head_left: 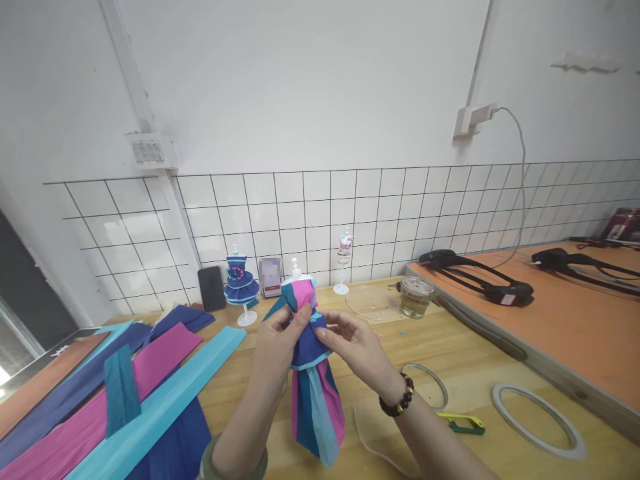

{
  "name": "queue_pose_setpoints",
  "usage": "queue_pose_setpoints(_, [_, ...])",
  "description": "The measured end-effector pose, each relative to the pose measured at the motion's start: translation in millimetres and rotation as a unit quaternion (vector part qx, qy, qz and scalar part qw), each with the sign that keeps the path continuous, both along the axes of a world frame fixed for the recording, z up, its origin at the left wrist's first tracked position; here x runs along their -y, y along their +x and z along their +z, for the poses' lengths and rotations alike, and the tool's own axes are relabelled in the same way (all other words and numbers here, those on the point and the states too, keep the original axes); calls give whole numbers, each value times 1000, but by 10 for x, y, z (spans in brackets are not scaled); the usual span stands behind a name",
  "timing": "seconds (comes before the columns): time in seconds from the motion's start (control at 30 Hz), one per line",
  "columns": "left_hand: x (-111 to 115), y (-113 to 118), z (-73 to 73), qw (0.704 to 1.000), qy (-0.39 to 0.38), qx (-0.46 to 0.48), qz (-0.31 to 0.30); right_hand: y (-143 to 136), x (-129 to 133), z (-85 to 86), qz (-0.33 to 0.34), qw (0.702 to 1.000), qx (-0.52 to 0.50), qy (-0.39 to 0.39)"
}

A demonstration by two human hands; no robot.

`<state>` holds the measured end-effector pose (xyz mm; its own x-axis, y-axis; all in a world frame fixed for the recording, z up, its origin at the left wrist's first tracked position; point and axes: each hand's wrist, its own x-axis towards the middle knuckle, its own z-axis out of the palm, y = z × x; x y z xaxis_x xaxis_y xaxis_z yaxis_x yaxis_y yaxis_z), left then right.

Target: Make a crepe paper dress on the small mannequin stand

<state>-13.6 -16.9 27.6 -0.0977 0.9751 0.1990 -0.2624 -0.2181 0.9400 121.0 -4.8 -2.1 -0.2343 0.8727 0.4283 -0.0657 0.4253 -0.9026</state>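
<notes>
While the dressed mini mannequin (307, 353) stands upright between both hands, long axis running top to bottom above the worktop (465, 360), neither side's really nearer. Left hand (284, 333) has its fingers pinching the bodice (303, 291); right hand's (356, 341) fingers pinch the blue frill (305, 359) below. Both forearms angle inward, fwiw.
</notes>
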Motion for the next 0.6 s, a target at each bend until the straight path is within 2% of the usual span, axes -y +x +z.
queue_pose_setpoints(0.13, [27, 9, 28, 1000, -5, -11, 12, 11, 19, 17, -34, 999, 17, 25])
queue_pose_setpoints(0.33, [32, 21, -5, 999, -1, -51, 3, -11, -7, -27, -5, 1000, -7, -6])
queue_pose_setpoints(0.47, [16, 15, -20, 996, 8, -87, 20, 3, -33, -27, 32, 999, -19, -32])
queue_pose_setpoints(0.6, [1, -20, -3, 998, -6, -63, 11, 63, -34, 42, 49, 995, -51, -68])
